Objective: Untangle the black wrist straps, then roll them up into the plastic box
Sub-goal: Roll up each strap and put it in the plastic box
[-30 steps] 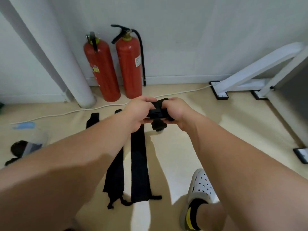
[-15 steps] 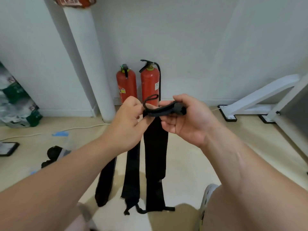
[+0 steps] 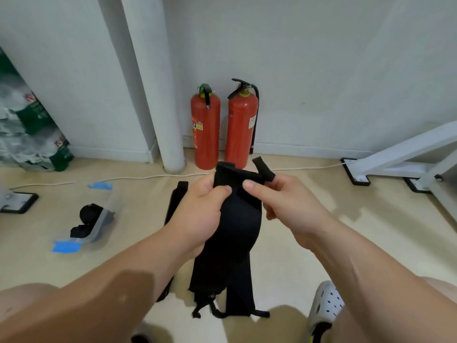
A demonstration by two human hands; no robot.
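Pale beige flooring (image 3: 371,231) fills the foreground, and a white perforated clog (image 3: 326,302) is seen at the lower right. Between the forearms a black wrist strap (image 3: 237,226) is held up so that it hangs downward; a second length seems to hang behind it, though the two cannot be told apart with certainty. Its left edge is gripped by the left hand (image 3: 197,214), fingers curled round it and thumb laid on its front. Its upper end is pinched by the right hand (image 3: 289,206) between thumb and forefinger, the other fingers being curled, and a narrow tab stands up above them. Another strap (image 3: 176,195) lies flat on the floor just behind the left hand. Further left, well apart from the hands, a clear plastic box (image 3: 103,219) patched with blue tape is seen, with dark rolled material inside. A white cable (image 3: 138,178) runs across the floor beyond. Two red fire extinguishers (image 3: 205,129) are stood against the white wall (image 3: 321,70), beside a white column (image 3: 158,82).
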